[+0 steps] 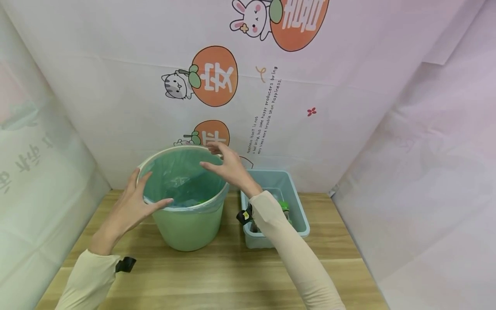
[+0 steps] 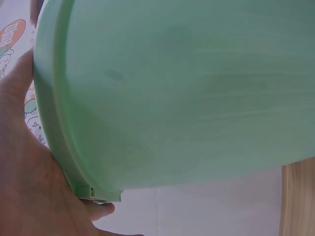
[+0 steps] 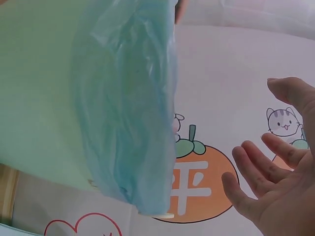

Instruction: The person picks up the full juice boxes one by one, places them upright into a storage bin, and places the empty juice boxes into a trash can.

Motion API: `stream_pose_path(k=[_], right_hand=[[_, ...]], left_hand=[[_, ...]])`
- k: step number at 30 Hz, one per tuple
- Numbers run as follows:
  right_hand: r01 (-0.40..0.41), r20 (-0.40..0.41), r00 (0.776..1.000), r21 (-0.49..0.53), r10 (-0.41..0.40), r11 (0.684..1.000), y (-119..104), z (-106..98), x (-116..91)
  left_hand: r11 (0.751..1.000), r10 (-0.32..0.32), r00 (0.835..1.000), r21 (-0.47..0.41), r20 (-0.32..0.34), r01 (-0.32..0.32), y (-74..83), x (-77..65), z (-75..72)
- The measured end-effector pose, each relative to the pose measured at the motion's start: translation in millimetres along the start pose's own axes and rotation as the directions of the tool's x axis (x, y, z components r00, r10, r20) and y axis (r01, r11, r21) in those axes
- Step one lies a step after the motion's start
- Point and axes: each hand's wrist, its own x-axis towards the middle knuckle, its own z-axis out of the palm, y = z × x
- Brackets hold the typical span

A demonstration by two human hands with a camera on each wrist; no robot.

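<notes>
A green trash bin (image 1: 187, 228) stands on the table, lined with a translucent blue-green bag (image 1: 190, 183). On the right, the bag (image 3: 130, 108) folds down over the outside of the rim; the bin's wall and rim (image 2: 49, 93) in the left wrist view are bare. My left hand (image 1: 133, 204) is at the left rim, fingers spread, thumb reaching along the front edge. Its palm (image 2: 29, 162) lies close against the rim. My right hand (image 1: 230, 165) hovers by the back right rim, fingers loosely bent and empty. In the right wrist view this hand (image 3: 280, 172) is apart from the bag.
Right of the bin, a light blue plastic basket (image 1: 296, 206) holds a green-topped item (image 1: 284, 206) and other things partly hidden by my right sleeve. White printed cloth (image 1: 348, 86) walls in the wooden table (image 1: 186, 280) at the back and sides.
</notes>
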Motion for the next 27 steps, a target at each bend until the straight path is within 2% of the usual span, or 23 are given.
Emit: stream_pose_path(k=[8, 16, 22, 27], right_hand=[[-0.025, 0.03, 0.999, -0.027, 0.026, 0.999, 5, -7, -14], [-0.054, 0.006, 0.999, -0.05, 0.054, 0.997, 19, -19, -39], [-0.066, -0.016, 0.998, -0.116, 0.065, 0.991, 31, -28, -61], [-0.096, -0.016, 0.995, -0.119, 0.095, 0.988, 39, -37, -81]], left_hand=[[1.0, 0.003, 1.0, 0.012, -0.003, -0.003, 1.7, 0.6, -1.3], [1.0, 0.011, 1.0, 0.021, -0.01, -0.011, 3.4, 1.2, -1.8], [0.998, 0.046, 0.998, 0.037, -0.036, -0.045, -2.2, -0.6, -3.7], [0.996, 0.082, 0.995, 0.042, -0.055, -0.08, -6.0, -4.7, -7.2]])
